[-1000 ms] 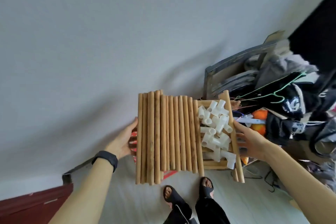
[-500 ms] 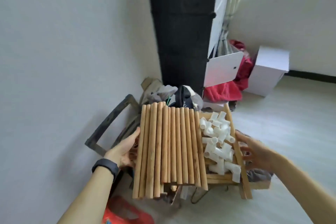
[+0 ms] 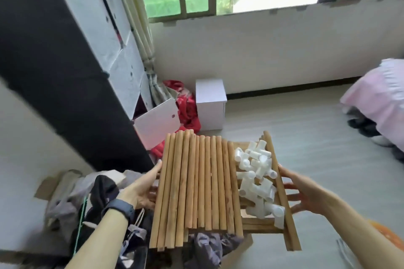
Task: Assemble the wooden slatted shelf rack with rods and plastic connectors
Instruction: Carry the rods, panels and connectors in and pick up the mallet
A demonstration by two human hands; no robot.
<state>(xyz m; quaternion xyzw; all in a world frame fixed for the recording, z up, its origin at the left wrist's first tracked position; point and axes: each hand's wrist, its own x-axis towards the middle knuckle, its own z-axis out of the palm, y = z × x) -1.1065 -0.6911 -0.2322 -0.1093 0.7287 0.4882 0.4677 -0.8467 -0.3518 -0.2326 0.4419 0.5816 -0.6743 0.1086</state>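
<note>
I carry a wooden slatted panel [image 3: 286, 214] flat in front of me, above the floor. Several wooden rods [image 3: 196, 185] lie side by side on its left part. A heap of white plastic connectors [image 3: 258, 179] fills its right part. My left hand [image 3: 143, 188], a dark band on its wrist, holds the load's left edge with the thumb on top and the fingers underneath. My right hand [image 3: 302, 192] supports the right edge with its fingers spread under the panel's side rail.
A tall black and white cabinet [image 3: 65, 61] stands at the left, with a loose white panel [image 3: 157, 125] and red cloth [image 3: 185, 107] at its foot. A white box [image 3: 211, 105] sits by the wall under the window. Clothes [image 3: 87, 199] pile below my left arm. A pink bed cover [image 3: 380, 98] is at the right.
The view has swung from the grey wall round to the window and open floor. Both hands keep the same hold on the loaded panel.
</note>
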